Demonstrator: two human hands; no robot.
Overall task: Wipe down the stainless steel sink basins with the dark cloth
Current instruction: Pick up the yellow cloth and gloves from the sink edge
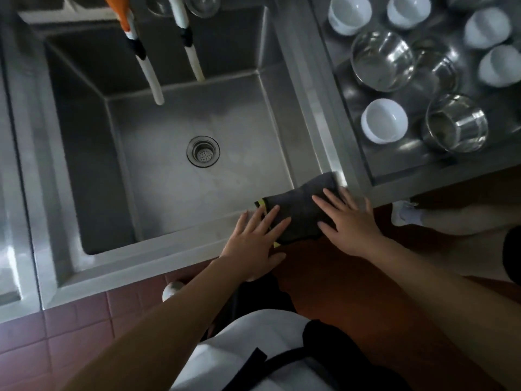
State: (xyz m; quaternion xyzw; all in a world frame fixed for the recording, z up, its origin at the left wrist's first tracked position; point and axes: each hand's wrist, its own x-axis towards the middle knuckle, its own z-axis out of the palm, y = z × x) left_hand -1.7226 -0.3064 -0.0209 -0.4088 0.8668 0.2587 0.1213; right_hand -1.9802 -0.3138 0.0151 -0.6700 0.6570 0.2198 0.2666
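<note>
**Soft cloth pressed flat on the basin's front rim**

The dark grey folded cloth with yellow edging (300, 213) is draped over the near-right corner of the square stainless steel sink basin (174, 170), partly hanging off its front rim. It is pinned there by the left hand (253, 244) and right hand (349, 221), fingers straight and spread, nothing gripped. The cloth is judged light, limp and easily bunched; on smooth steel it may slide, so it is best held under flat palms or gathered at its middle.

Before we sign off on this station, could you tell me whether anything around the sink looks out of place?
Nothing stands out. The dark cloth lies on the sink rim's near right corner under both flat hands; cups stand upright alongside.
</note>
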